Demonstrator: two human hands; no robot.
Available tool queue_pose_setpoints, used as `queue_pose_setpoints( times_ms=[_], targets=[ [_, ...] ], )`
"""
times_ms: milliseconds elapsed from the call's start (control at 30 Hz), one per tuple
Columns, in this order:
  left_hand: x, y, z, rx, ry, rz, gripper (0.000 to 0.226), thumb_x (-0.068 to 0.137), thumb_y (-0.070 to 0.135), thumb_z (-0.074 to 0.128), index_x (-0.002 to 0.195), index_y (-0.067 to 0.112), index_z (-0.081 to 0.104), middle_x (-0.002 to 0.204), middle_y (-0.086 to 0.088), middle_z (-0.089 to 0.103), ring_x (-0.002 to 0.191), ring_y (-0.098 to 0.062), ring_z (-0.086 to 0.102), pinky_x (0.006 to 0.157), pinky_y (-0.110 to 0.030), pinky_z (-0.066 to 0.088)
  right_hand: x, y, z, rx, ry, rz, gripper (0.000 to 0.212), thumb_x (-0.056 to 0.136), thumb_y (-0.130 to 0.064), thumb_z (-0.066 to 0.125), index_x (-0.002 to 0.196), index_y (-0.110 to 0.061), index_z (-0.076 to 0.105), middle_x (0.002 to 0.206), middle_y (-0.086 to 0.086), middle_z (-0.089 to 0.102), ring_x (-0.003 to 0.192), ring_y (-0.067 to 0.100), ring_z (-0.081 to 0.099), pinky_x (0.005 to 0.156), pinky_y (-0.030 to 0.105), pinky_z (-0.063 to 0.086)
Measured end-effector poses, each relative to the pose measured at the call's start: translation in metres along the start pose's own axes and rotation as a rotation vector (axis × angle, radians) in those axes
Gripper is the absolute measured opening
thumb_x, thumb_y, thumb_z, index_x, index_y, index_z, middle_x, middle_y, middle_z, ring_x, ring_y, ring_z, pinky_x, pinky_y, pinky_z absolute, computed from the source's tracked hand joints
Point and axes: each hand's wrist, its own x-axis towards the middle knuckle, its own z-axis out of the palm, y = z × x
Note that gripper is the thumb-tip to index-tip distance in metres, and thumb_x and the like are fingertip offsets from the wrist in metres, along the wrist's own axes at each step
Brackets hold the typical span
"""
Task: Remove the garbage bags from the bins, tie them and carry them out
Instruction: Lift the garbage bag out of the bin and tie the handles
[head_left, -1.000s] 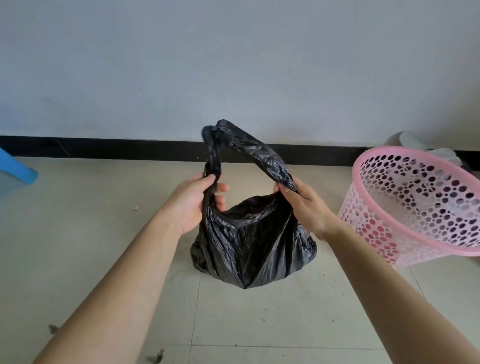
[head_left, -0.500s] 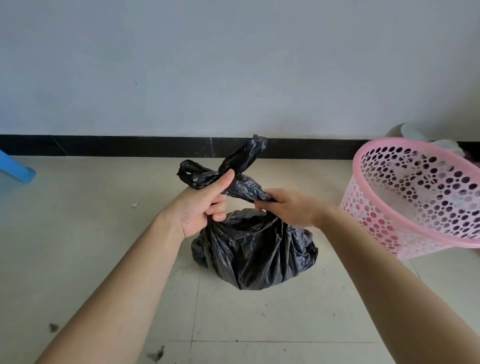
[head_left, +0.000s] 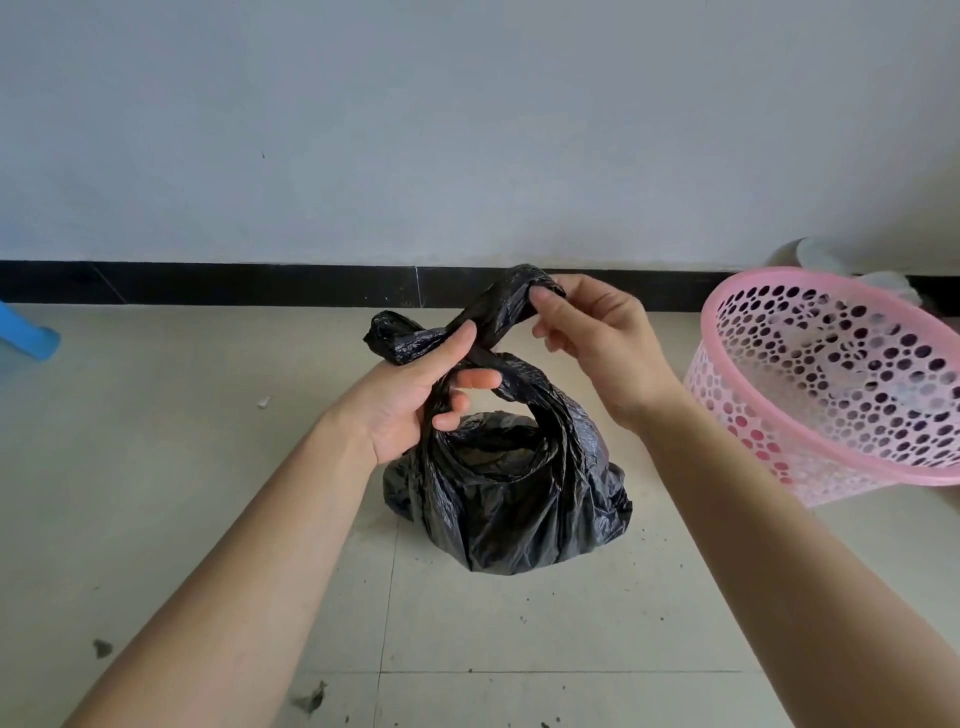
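A black garbage bag (head_left: 509, 499) hangs just above the tiled floor in the middle of the view, its bulging bottom low and its two top ends twisted and crossed over each other. My left hand (head_left: 415, 400) grips the crossing, thumb pressed on top and fingers poking through the loop under it. My right hand (head_left: 597, 343) pinches the upper end of the bag between thumb and fingers, pulled up to the right. A pink perforated plastic bin (head_left: 831, 384) stands tilted at the right, with no bag in it.
A white wall with a black skirting strip (head_left: 208, 283) runs across the back. A blue plastic object (head_left: 26, 332) shows at the left edge. Something pale (head_left: 821, 254) sits behind the pink bin. Dark crumbs and a scrap (head_left: 311, 699) lie on the floor tiles.
The bag's two ends were held apart, then crossed. Now my right hand has risen and pulls one end up to the right while my left fingers push through the loop.
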Motion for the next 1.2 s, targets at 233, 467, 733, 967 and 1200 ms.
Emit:
queue_pose_setpoints(
  times_ms=[233, 467, 733, 967, 1200],
  targets=[
    [0.003, -0.008, -0.006, -0.258, 0.009, -0.008, 0.028, 0.096, 0.029, 0.06, 0.116, 0.011, 0.069, 0.118, -0.017, 0.073, 0.056, -0.003, 0.057, 0.043, -0.013, 0.035, -0.006, -0.002, -0.004, 0.043, -0.016, 0.096, 0.028, 0.093, 0.007, 0.047, 0.089, -0.009, 0.07, 0.073, 0.011, 0.07, 0.059, 0.017, 0.066, 0.063, 0.026, 0.057],
    [0.007, -0.007, -0.014, -0.286, 0.167, 0.075, 0.017, 0.092, -0.002, 0.061, 0.097, 0.012, 0.069, 0.098, -0.015, 0.075, 0.057, -0.005, 0.061, 0.042, -0.015, 0.036, -0.024, 0.013, -0.012, -0.465, -0.475, 0.373, 0.02, 0.088, -0.003, 0.066, 0.098, -0.015, 0.079, 0.088, 0.01, 0.078, 0.084, 0.017, 0.073, 0.079, 0.021, 0.058],
    [0.0, 0.003, -0.014, -0.021, 0.085, 0.161, 0.017, 0.091, -0.008, 0.059, 0.089, 0.008, 0.064, 0.077, -0.012, 0.073, 0.057, -0.016, 0.065, 0.053, -0.024, 0.05, -0.013, 0.027, -0.021, -0.332, -0.218, 0.246, 0.055, 0.072, -0.032, 0.066, 0.127, -0.029, 0.06, 0.124, -0.007, 0.06, 0.112, 0.004, 0.056, 0.096, 0.026, 0.042],
    [0.005, 0.0, -0.014, 0.256, 0.226, 0.156, 0.013, 0.09, -0.01, 0.061, 0.091, 0.003, 0.062, 0.078, -0.02, 0.067, 0.063, -0.023, 0.071, 0.061, -0.029, 0.06, -0.01, 0.049, -0.008, -0.36, -0.187, 0.295, 0.023, 0.077, -0.033, 0.066, 0.087, -0.014, 0.072, 0.073, 0.007, 0.064, 0.071, 0.025, 0.057, 0.071, 0.04, 0.041],
    [0.013, -0.009, -0.01, -0.217, 0.271, 0.274, 0.019, 0.089, -0.011, 0.062, 0.086, 0.007, 0.067, 0.099, -0.017, 0.073, 0.104, -0.033, 0.071, 0.096, -0.042, 0.056, -0.014, 0.047, -0.007, -0.278, -0.233, 0.318, 0.019, 0.082, -0.028, 0.059, 0.078, -0.013, 0.069, 0.073, 0.002, 0.069, 0.073, 0.023, 0.059, 0.076, 0.036, 0.041]
  ],
)
